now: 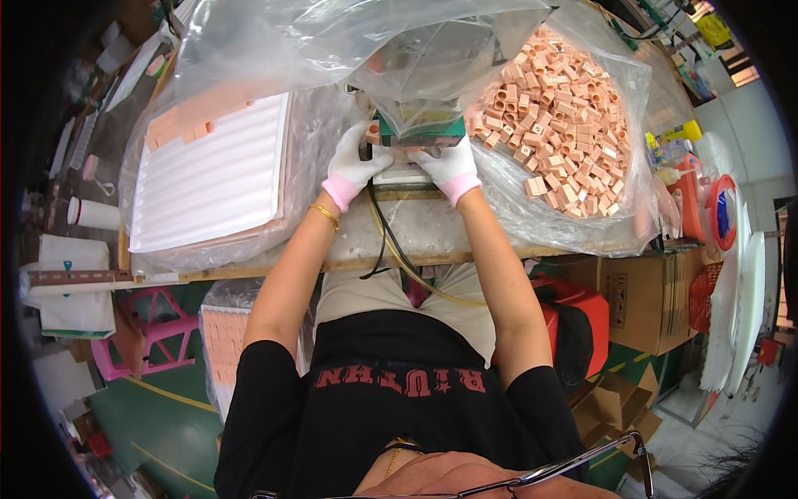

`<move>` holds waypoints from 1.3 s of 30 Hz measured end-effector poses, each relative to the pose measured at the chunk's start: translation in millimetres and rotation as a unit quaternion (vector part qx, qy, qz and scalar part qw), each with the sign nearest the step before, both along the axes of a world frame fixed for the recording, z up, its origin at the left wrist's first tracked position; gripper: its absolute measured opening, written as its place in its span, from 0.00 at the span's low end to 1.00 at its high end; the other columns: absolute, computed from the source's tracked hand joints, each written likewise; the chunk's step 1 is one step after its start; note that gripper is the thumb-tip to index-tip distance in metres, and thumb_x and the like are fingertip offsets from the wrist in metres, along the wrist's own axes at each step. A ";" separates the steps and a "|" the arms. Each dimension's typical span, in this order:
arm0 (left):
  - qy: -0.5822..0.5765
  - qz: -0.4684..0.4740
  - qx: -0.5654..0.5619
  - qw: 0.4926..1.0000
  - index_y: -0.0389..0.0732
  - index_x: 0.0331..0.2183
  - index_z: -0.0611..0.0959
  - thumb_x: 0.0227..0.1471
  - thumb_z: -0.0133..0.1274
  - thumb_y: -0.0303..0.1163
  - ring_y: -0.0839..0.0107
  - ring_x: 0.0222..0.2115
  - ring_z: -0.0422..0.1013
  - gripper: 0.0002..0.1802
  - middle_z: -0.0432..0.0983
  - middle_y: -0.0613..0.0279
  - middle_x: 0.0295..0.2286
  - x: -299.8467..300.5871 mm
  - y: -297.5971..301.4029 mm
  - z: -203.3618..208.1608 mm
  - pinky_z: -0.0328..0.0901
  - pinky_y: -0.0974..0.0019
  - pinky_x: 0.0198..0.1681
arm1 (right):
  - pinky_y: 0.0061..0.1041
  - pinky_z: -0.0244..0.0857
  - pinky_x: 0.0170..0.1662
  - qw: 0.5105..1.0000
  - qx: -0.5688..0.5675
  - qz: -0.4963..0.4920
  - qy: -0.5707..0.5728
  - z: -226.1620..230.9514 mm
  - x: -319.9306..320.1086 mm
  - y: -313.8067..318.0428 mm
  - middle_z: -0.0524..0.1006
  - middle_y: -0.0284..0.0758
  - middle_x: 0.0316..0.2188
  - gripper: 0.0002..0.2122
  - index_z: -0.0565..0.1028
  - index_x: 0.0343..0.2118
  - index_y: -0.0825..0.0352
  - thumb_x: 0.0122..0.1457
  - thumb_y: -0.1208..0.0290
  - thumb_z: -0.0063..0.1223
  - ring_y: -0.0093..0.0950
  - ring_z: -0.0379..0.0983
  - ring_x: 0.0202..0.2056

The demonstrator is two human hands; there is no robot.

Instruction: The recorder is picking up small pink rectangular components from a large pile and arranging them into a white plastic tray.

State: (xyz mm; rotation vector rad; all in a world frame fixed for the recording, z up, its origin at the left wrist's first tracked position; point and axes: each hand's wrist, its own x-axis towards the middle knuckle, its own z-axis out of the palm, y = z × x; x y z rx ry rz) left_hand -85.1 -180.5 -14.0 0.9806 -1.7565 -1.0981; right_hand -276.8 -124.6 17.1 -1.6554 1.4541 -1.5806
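Observation:
Both of my hands wear white gloves with pink cuffs and rest at a small bench machine with a green block (422, 133). My left hand (356, 160) is at the machine's left side, its fingers curled. A small peach-coloured block (373, 131) shows at its fingertips. My right hand (450, 165) reaches in from the right, thumb pointing inward below the green block. Its other fingers are mostly hidden behind the machine. Between the thumbs lies the machine's pale base (406, 173). Clear plastic sheeting (332, 41) hangs over the machine's top.
On the right, a heap of peach-coloured hollow blocks (565, 125) lies on clear plastic. To the left, a white ribbed sheet (212, 179) bears several peach pieces (198, 130). Black cables (384, 229) run over the bench's front edge. Below stand a pink stool (158, 333) and cardboard boxes (644, 299).

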 end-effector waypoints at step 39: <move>0.243 -0.132 0.417 0.866 0.35 0.44 0.77 0.51 0.55 0.28 0.78 0.35 0.73 0.17 0.77 0.64 0.36 33.6 113.8 64.0 0.68 0.78 0.34 | 0.26 0.62 0.45 0.932 0.246 0.259 -0.057 38.4 13.7 85.1 0.76 0.36 0.35 0.15 0.80 0.32 0.71 0.50 0.61 0.60 0.26 0.69 0.39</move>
